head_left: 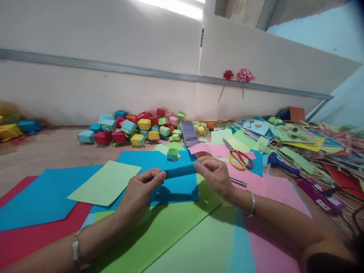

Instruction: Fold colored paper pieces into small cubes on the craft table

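A folded strip of blue paper is stretched between my two hands, a little above the coloured sheets. My left hand pinches its left end between thumb and fingers. At the other end, my right hand grips the strip the same way. Just beyond the strip stands a small green paper box with an open top. Under my hands lie a blue sheet and a large green sheet. Scissors with red and yellow handles rest on pink paper beyond my right hand, near a pen-like silver tool.
Several small coloured paper boxes are heaped against the wall. To the right are a blue glue gun, a purple power strip with black cables, and piled cards. A pale green sheet lies at left.
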`<state>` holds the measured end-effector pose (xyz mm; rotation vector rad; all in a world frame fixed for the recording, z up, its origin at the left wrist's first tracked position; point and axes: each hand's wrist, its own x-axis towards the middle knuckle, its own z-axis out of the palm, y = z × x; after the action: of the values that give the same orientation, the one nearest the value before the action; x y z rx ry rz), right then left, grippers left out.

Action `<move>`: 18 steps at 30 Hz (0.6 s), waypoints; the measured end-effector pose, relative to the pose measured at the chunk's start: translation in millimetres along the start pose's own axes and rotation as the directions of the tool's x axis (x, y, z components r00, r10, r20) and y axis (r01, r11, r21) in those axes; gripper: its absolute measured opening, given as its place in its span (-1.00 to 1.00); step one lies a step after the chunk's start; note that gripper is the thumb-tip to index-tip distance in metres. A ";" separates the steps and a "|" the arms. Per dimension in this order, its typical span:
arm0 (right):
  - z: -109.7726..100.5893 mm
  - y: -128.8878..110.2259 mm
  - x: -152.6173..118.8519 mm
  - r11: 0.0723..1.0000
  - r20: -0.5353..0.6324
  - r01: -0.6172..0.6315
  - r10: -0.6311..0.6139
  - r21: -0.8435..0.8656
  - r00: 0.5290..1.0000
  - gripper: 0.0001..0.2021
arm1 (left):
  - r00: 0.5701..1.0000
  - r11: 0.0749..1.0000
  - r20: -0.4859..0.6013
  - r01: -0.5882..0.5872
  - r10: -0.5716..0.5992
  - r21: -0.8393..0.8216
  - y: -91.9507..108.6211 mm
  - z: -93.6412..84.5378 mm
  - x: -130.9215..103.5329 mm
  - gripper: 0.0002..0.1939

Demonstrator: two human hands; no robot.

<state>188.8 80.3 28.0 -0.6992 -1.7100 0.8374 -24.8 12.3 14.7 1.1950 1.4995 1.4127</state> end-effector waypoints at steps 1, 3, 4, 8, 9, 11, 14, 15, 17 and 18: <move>0.3 0.0 -0.1 1.000 -0.010 0.007 -0.008 -0.011 1.000 -0.68 | 0.999 1.000 0.022 0.026 -0.026 0.005 0.6 -0.4 0.2 -0.56; 1.2 -0.3 -0.6 0.999 -0.029 0.029 -0.030 -0.040 0.999 -0.67 | 0.993 0.994 0.037 0.110 -0.109 -0.028 1.7 0.0 0.3 -0.55; 1.6 -0.6 -0.9 0.998 -0.039 0.040 -0.042 -0.056 0.998 -0.66 | 0.990 0.989 0.030 0.138 -0.136 -0.054 2.2 0.8 0.1 -0.54; 1.8 -2.6 -1.5 0.994 -0.051 0.065 -0.070 -0.094 0.996 -0.61 | 0.965 0.947 0.021 0.260 -0.261 -0.188 4.5 7.1 -1.9 -0.41; 1.4 -3.3 -1.4 0.993 -0.049 0.069 -0.074 -0.097 0.996 -0.61 | 0.955 0.931 0.032 0.295 -0.295 -0.214 5.3 9.0 -2.5 -0.38; 0.3 -4.4 -0.7 0.992 -0.038 0.086 -0.089 -0.093 0.995 -0.62 | 0.933 0.898 0.072 0.360 -0.354 -0.252 6.6 12.1 -3.5 -0.35; -0.6 -5.4 0.5 0.991 -0.019 0.122 -0.123 -0.063 0.992 -0.66 | 0.923 0.883 0.098 0.385 -0.373 -0.267 7.5 13.0 -3.4 -0.38; -0.5 -5.3 0.8 0.990 -0.021 0.124 -0.126 -0.060 0.992 -0.67 | 0.937 0.904 0.084 0.350 -0.340 -0.246 7.6 12.1 -2.9 -0.40; 0.1 -4.8 1.2 0.991 -0.045 0.108 -0.112 -0.081 0.993 -0.67 | 0.974 0.963 0.035 0.225 -0.222 -0.151 8.2 8.9 -1.9 -0.47; 0.6 -4.5 1.2 0.991 -0.059 0.095 -0.101 -0.098 0.993 -0.67 | 0.989 0.985 0.010 0.148 -0.147 -0.086 8.8 6.9 -1.4 -0.51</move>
<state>187.7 78.6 32.2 -0.6927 -1.7209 0.6627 -16.6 12.6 22.5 1.0121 1.4774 1.3611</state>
